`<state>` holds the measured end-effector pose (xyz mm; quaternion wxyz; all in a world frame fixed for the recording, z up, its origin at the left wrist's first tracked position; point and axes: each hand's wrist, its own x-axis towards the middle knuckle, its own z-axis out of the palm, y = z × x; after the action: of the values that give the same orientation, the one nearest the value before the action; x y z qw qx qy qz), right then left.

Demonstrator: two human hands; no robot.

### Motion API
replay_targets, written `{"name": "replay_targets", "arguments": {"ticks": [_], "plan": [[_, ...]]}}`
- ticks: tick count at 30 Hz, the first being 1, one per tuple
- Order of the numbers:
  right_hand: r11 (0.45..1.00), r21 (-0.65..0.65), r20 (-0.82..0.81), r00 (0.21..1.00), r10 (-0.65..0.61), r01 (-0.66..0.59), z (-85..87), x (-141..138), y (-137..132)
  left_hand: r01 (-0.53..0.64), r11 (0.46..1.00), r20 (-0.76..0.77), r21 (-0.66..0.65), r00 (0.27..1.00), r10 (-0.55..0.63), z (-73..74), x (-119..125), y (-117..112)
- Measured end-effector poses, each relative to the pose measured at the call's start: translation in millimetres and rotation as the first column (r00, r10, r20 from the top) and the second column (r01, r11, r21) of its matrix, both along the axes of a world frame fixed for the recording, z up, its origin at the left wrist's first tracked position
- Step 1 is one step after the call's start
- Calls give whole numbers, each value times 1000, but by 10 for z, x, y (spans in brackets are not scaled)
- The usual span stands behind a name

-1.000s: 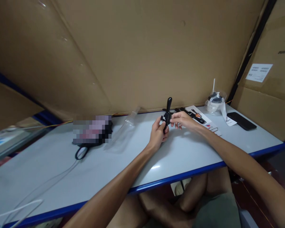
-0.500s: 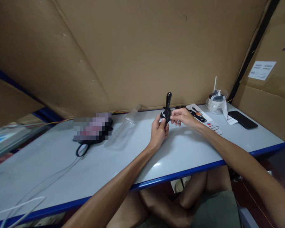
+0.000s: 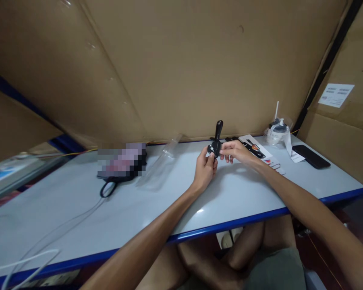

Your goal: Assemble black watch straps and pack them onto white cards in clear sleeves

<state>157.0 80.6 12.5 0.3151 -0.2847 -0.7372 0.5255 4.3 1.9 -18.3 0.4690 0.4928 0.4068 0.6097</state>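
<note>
My left hand (image 3: pixel 204 166) is wrapped round the lower part of a black tool with a glossy handle (image 3: pixel 218 129), above the middle of the table. The handle points up and leans a little to the right. Small light marks show on the tool's wider dark head, but its exact kind cannot be made out. From the right, my right hand (image 3: pixel 234 151) pinches the side of that head with thumb and fingertips. Just behind the right hand lies a printed card (image 3: pixel 267 153) with a picture of black-handled tools, partly covered by the forearm.
A clear plastic sleeve (image 3: pixel 158 163) and a dark pouch (image 3: pixel 122 165) with a strap lie to the left. White cables (image 3: pixel 57 229) run across the near left. At right are a black phone (image 3: pixel 311 156) and a bagged cup (image 3: pixel 276 131). Cardboard (image 3: pixel 184 72) walls the back.
The tool's handle leans slightly more to the right and its head has turned a little. Both hands keep their hold. The whole view has shifted slightly.
</note>
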Motion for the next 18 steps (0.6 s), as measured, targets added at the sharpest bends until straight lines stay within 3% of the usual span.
{"name": "replay_targets", "arguments": {"ticks": [18], "plan": [[999, 31, -71, 997, 19, -17, 18, -24, -31, -10, 998, -51, 58, 999, 13, 57, -35, -33]]}}
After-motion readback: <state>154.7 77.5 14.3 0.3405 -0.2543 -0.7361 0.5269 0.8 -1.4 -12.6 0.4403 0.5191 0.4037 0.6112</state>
